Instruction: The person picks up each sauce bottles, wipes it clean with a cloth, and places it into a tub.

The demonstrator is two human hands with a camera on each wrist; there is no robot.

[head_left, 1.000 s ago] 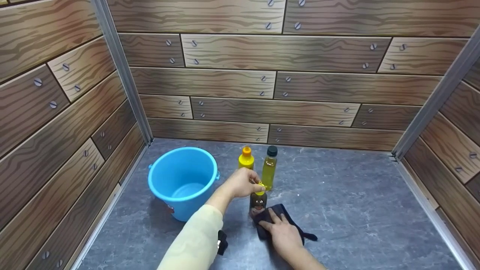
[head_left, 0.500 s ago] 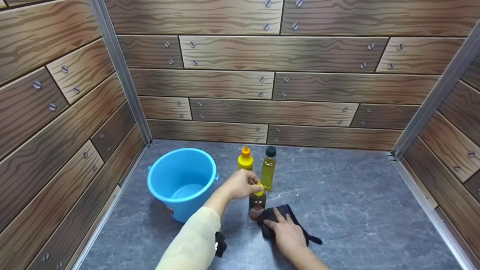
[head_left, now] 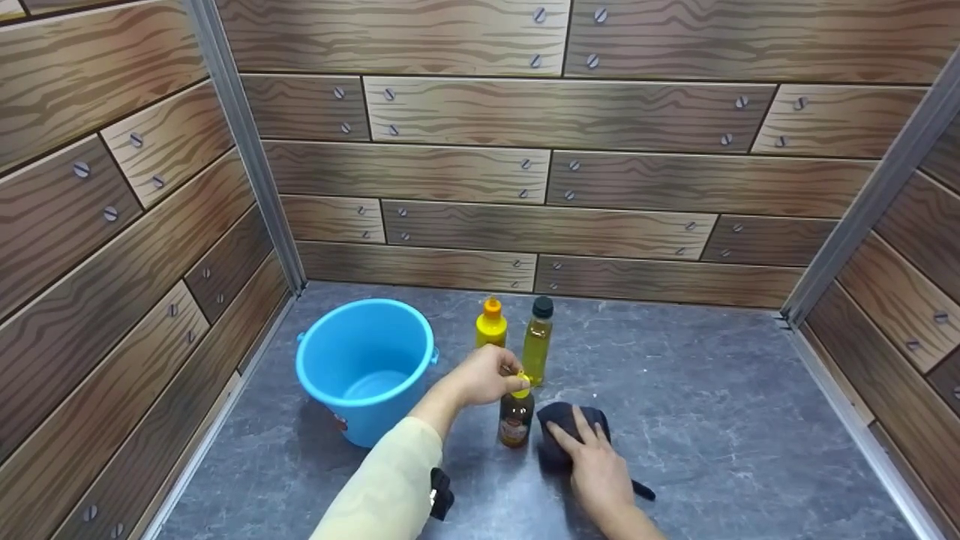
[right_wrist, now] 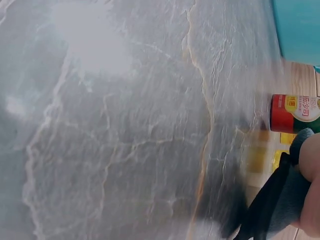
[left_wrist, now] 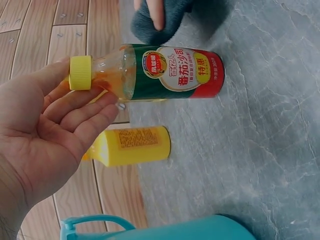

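While the left hand (head_left: 484,375) pinches the yellow cap of the sauce bottle (head_left: 515,416), which stands upright just right of the blue bucket (head_left: 365,367), the right hand (head_left: 592,469) presses flat, fingers straight, on a dark cloth (head_left: 570,427) just right of the bottle. Wiping around the bottle looks to be the step in hand; next, the cloth needs a steady sweep without nudging the bottle. Right of the bottle, the grey floor (head_left: 712,420) offers open room; two bottles (head_left: 536,337) stand close behind.
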